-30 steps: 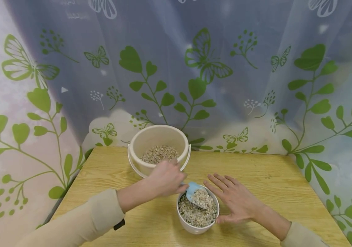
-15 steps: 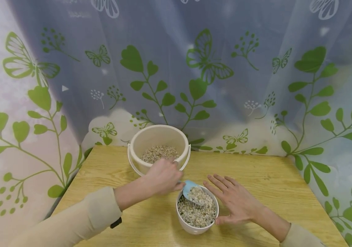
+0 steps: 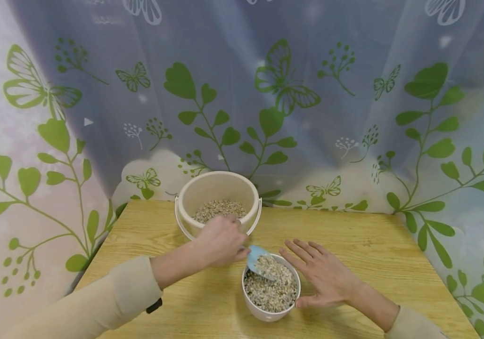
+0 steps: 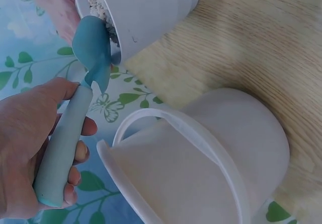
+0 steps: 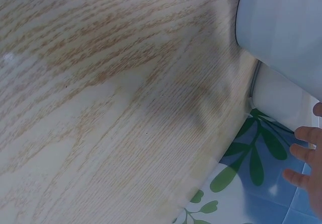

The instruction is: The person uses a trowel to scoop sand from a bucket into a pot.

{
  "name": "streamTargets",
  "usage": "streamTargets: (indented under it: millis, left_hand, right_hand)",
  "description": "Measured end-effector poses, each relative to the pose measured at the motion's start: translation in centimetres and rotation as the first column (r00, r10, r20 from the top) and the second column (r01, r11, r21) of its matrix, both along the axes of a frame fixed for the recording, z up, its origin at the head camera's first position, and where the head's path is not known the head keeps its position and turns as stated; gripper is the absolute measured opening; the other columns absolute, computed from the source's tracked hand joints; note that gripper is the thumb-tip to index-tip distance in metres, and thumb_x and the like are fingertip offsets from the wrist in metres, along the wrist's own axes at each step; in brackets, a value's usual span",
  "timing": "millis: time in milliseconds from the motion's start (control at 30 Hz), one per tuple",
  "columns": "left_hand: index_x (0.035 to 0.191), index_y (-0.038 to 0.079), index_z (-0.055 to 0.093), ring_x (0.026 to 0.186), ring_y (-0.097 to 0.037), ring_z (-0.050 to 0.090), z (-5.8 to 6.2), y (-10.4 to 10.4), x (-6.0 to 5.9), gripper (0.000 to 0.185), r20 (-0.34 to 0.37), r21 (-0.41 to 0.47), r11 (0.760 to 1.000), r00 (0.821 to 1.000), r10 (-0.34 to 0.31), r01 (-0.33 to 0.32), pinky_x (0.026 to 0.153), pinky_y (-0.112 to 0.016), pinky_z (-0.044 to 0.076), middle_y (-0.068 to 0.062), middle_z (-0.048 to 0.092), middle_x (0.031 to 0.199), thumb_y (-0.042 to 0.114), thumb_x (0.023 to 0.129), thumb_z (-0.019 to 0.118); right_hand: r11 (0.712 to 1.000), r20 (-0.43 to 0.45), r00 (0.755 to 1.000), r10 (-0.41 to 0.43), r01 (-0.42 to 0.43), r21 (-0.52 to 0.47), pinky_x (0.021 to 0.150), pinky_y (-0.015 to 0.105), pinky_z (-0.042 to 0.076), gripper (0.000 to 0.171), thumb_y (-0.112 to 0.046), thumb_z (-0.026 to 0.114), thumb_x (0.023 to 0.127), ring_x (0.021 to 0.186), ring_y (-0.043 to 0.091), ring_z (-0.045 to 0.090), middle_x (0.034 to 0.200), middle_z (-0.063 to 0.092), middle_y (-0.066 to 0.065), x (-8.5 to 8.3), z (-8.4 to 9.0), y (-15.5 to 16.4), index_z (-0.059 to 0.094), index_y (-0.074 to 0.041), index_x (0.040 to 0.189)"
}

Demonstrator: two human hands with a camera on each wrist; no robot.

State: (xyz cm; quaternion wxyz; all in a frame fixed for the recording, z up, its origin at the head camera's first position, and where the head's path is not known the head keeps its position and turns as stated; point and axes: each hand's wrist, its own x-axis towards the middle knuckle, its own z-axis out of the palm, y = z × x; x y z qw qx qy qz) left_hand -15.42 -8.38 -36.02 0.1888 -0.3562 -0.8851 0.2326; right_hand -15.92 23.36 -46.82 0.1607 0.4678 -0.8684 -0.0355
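Observation:
My left hand (image 3: 221, 241) grips the handle of a small blue scoop (image 3: 257, 258), whose blade dips into the gravel at the near rim of a small white pot (image 3: 270, 310). In the left wrist view my left hand's fingers (image 4: 30, 148) curl round the pale handle of the scoop (image 4: 93, 48) beside the pot (image 4: 151, 7). My right hand (image 3: 322, 273) lies flat with spread fingers against the pot's right side. A cream bucket (image 3: 217, 188), partly filled with the same gravel, stands behind the left hand.
Both containers stand on a light wooden table (image 3: 373, 249). A leaf-and-butterfly curtain (image 3: 267, 94) hangs right behind it and along both sides. The right wrist view shows bare tabletop (image 5: 100, 108) and the pot's wall (image 5: 282, 27).
The left hand and scoop have drawn slightly left and back, towards the pot's near-left rim. The right hand and both containers have stayed put.

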Motion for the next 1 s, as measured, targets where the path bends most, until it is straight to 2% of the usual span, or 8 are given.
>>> streamTargets:
  millis: [100,200,367,633,1000]
  left_hand:
    - [0.061,0.023,0.056,0.063,-0.011,0.056,0.0,-0.4,0.0,0.057,-0.02,0.016,1.0,1.0,0.002,-0.002,0.049,-0.022,0.041,0.006,0.06,0.065,0.066,0.098,0.057]
    - [0.058,0.022,0.051,0.063,-0.011,0.055,0.0,-0.8,0.1,0.061,-0.029,0.014,1.0,0.999,0.018,-0.018,0.048,-0.022,0.041,0.006,0.059,0.065,0.068,0.097,0.057]
    - [0.06,0.022,0.053,0.066,-0.012,0.056,0.2,-1.4,0.4,0.059,-0.026,0.004,0.999,0.999,0.037,-0.036,0.049,-0.023,0.041,0.004,0.062,0.067,0.067,0.098,0.057]
    - [0.059,0.022,0.053,0.062,-0.011,0.053,0.5,-2.6,0.6,0.057,-0.057,0.024,1.0,0.998,0.004,-0.003,0.048,-0.022,0.038,0.005,0.06,0.065,0.066,0.096,0.061]
    - [0.059,0.022,0.054,0.065,-0.013,0.056,0.9,-3.5,1.0,0.059,-0.091,0.023,1.0,0.996,-0.01,0.012,0.049,-0.024,0.041,0.004,0.063,0.068,0.068,0.093,0.064]
  right_hand:
    - [1.0,0.005,1.0,0.001,-0.001,-0.007,0.108,0.06,0.051,0.116,-0.095,0.004,0.086,0.149,0.041,0.05,0.167,0.042,0.018,0.0,0.0,0.0,0.026,-0.016,0.168]
    - [1.0,0.009,1.0,0.001,-0.001,-0.006,0.108,0.061,0.052,0.116,-0.095,0.004,0.086,0.148,0.042,0.05,0.167,0.042,0.018,0.0,0.1,0.0,0.025,-0.016,0.168]
    - [1.0,0.005,1.0,0.002,-0.002,-0.001,0.107,0.06,0.052,0.117,-0.095,0.004,0.085,0.148,0.042,0.05,0.167,0.042,0.018,0.0,0.0,0.0,0.025,-0.016,0.168]
    - [1.0,0.007,1.0,0.006,-0.006,-0.004,0.107,0.06,0.052,0.117,-0.096,0.005,0.086,0.148,0.042,0.05,0.167,0.043,0.018,0.0,0.0,0.0,0.025,-0.016,0.168]
    - [1.0,0.01,1.0,0.003,-0.003,0.005,0.107,0.06,0.052,0.116,-0.095,0.006,0.086,0.148,0.042,0.05,0.168,0.041,0.018,0.0,0.1,0.0,0.024,-0.016,0.169]
